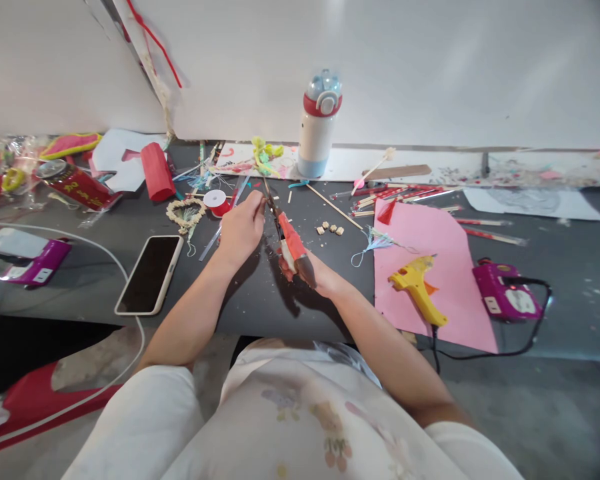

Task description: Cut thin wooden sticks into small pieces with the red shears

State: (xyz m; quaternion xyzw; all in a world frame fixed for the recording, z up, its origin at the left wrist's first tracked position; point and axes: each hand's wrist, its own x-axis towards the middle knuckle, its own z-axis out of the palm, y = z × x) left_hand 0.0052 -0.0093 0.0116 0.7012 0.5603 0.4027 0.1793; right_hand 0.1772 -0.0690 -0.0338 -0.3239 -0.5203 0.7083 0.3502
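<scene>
My right hand [321, 272] is wrapped round red-handled pliers [293, 240], whose dark jaws point away from me. Beside those jaws, my left hand [242, 225] is closed with thumb and finger pinched together. Whatever sits in that pinch is too small to make out. Left of this hand are a spool of red ribbon [217, 202] and a beaded ring with a tassel [186, 215]. Several small cut wooden pieces [330, 229] lie on the dark table [275, 313], to the right of the pliers. Close behind them is a thin wooden stick [334, 205].
A bottle [316, 130] stands at the back. On the right, a yellow glue gun [419, 290] rests on pink paper [430, 230], near a purple power strip [506, 293]. Leftward lie a phone [149, 275], a red can [77, 185] and a white cable [100, 242].
</scene>
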